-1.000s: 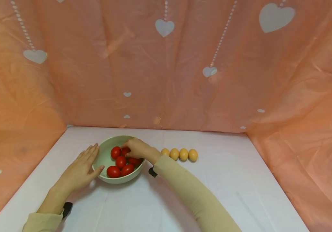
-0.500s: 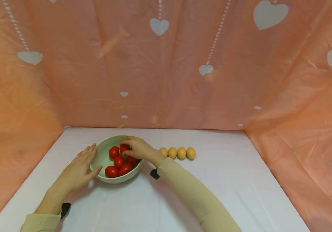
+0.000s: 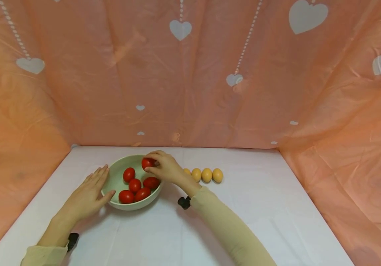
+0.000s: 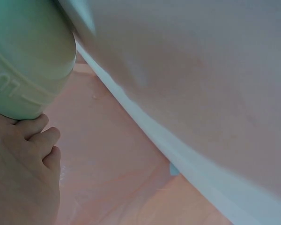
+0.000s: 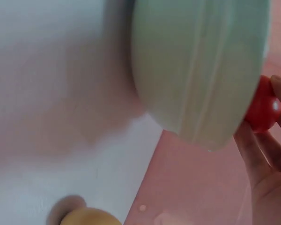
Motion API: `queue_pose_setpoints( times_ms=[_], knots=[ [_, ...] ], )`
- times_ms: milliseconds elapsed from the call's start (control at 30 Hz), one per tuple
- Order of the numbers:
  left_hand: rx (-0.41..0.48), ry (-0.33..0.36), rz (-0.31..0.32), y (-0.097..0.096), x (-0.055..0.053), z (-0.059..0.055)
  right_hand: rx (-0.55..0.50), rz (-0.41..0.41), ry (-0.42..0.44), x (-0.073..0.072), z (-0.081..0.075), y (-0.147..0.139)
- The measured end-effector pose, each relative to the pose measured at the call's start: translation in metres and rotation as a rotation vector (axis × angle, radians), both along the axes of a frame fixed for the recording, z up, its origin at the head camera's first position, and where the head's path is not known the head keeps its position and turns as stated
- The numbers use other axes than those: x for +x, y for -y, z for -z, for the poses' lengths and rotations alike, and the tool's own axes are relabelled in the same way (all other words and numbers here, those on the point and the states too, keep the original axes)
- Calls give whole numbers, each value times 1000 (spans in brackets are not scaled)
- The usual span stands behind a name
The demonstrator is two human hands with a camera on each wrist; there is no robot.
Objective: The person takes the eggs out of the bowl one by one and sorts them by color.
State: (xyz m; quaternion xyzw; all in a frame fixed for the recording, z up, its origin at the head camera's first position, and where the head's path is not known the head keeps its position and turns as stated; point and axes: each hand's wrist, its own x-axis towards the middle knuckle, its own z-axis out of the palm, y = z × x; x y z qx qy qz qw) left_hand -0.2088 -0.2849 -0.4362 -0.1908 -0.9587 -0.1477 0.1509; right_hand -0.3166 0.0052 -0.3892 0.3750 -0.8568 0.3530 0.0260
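Observation:
A pale green bowl [image 3: 115,181] stands on the table with several small red tomatoes [image 3: 135,186] lying in its front and right half. My left hand [image 3: 85,197] rests against the bowl's left side, fingers straight and thumb at the front rim. In the left wrist view its fingertips touch the bowl's outer wall. My right hand [image 3: 168,169] pinches one tomato [image 3: 148,163] between thumb and fingers, at the bowl's far right rim. The right wrist view shows this tomato [image 5: 263,110] partly hidden behind the bowl's edge.
Several yellow-brown eggs [image 3: 207,175] stand in a row right of the bowl, the leftmost partly behind my right wrist. A white cloth covers the table [image 3: 243,207]. Orange-pink curtains [image 3: 203,111] with white hearts enclose the back and both sides.
My right hand has lifted one tomato from among the others and brought it up to the bowl's far right rim. The left hand stays against the bowl. The head view has shifted slightly.

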Motion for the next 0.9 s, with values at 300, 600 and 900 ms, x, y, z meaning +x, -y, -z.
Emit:
queue_pose_setpoints(
  times_ms=[300,600,900],
  knots=[
    [-14,3,-3,0,-1,-6,-172,8,-38,9,-7,-23],
    [-14,-1,1,1,0,0,-274,59,-31,20,2,-54],
    [-26,-10,-2,0,-3,2,-265,87,70,32,16,-85]
  ],
)
